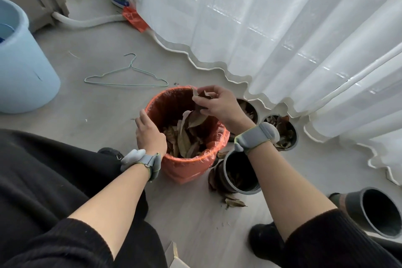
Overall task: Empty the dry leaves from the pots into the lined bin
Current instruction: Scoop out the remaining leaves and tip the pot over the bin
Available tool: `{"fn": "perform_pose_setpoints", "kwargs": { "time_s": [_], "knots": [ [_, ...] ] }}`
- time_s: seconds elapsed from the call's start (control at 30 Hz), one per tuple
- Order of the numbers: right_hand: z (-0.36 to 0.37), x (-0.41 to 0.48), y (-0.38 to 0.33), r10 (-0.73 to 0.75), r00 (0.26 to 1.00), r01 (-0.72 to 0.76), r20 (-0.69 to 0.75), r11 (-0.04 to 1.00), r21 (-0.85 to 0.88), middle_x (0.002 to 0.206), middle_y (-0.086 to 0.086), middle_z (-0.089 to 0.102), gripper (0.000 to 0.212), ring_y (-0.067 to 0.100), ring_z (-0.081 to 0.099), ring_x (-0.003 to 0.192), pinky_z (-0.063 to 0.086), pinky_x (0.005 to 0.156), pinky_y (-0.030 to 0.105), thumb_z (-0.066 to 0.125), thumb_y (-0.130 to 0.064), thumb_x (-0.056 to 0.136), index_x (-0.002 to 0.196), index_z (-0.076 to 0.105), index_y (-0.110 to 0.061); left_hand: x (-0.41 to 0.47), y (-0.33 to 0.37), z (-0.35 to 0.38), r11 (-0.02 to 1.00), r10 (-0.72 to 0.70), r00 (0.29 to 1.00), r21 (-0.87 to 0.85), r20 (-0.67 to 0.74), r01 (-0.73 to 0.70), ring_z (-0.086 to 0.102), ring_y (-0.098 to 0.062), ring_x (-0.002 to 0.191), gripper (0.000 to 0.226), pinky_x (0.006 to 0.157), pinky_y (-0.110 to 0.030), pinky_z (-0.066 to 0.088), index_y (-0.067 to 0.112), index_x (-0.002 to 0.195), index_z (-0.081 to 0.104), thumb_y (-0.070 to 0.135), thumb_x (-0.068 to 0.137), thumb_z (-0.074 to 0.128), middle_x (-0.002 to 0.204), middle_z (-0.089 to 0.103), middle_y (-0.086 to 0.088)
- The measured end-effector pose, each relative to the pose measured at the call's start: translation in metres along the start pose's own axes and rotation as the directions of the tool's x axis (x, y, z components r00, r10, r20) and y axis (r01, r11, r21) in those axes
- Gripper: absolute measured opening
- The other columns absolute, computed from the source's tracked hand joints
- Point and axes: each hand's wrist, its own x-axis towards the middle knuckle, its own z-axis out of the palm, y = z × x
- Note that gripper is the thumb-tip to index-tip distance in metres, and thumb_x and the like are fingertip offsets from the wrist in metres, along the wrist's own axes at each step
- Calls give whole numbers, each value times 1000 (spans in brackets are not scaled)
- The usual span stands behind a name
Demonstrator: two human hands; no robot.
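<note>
Materials check: mostly plastic, cloth, dry leaf.
You've got a glossy, crinkled orange plastic liner (185,168) on the bin (152,105), matt brittle-looking leaves (185,140), smooth dark plastic pots (243,190), sheer white cloth curtain (282,28), thin green-coated wire hanger (126,85), matt pale wood-look floor (97,111), and a matt light-blue plastic bucket (26,76).

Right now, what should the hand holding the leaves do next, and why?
Probably let go. The right hand pinches dry leaves directly over the lined bin, which the left hand steadies at the rim, so they should drop inside. The pot by the curtain has more leaves to fetch afterwards.
</note>
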Motion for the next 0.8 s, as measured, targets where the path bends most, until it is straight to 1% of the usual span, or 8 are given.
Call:
{"fn": "perform_pose_setpoints", "kwargs": {
  "time_s": [0.13,0.23,0.3,0.37,0.43,0.53,0.67,0.8],
  "knots": [
    [2,8,8,-69,998,65,-10,969,-238,105,0,64,39,16,64,100,57,89,39,81,-27,77,111,66,-17,2,-2,0,1000,-9,1000,0,-9,9,45,-42,120,79,100,-45,37,9,149,19,-14,79,48,141,34,-19],
    [-19,3,31,-169,978,121,-122,936,-331,96,-7,68,23,8,66,90,57,82,33,75,-29,81,101,67,-21,2,-3,0,1000,-10,1000,-2,-6,10,44,-41,122,80,102,-44,36,10,149,18,-14,79,48,143,33,-18],
    [-43,-9,55,-256,948,145,-188,876,-460,91,-9,69,11,3,65,83,55,79,26,68,-28,87,96,67,-22,2,-3,1,1000,-7,1000,-1,-14,7,44,-40,123,80,102,-44,36,11,149,18,-14,79,48,143,33,-17],
    [-68,-23,86,-267,945,109,-188,801,-589,92,-5,69,10,9,65,85,52,81,26,62,-21,90,98,68,-19,2,-3,1,1000,-9,1000,0,-30,9,45,-41,122,80,101,-45,37,11,149,19,-14,78,46,143,33,-17],
    [-92,-36,119,-158,970,-3,-186,756,-655,94,-2,70,13,16,66,89,51,85,29,60,-17,90,101,67,-17,3,-4,2,1000,-10,999,-6,-49,10,45,-41,122,78,101,-46,38,12,148,21,-14,78,44,143,33,-16],
    [-109,-47,158,155,980,-198,-129,624,-756,104,5,69,26,24,64,100,48,88,29,61,-22,90,115,62,-12,3,-5,3,1000,-14,997,-16,-78,12,46,-40,123,76,101,-46,39,14,147,23,-13,79,42,143,35,-13],
    [-91,-45,195,530,846,-322,-60,418,-849,136,17,48,68,33,52,124,43,104,39,68,-41,86,139,41,-7,1,-3,8,1000,8,994,-12,-108,-9,49,-40,120,73,99,-46,41,15,147,26,-13,80,40,141,37,-12],
    [-73,-33,219,664,734,-475,-141,354,-805,147,22,33,79,37,40,134,36,112,42,65,-40,89,148,26,-5,0,-2,11,1000,31,992,2,-121,-31,50,-38,121,73,98,-45,44,16,147,26,-12,82,41,145,36,-10]
  ]
}}
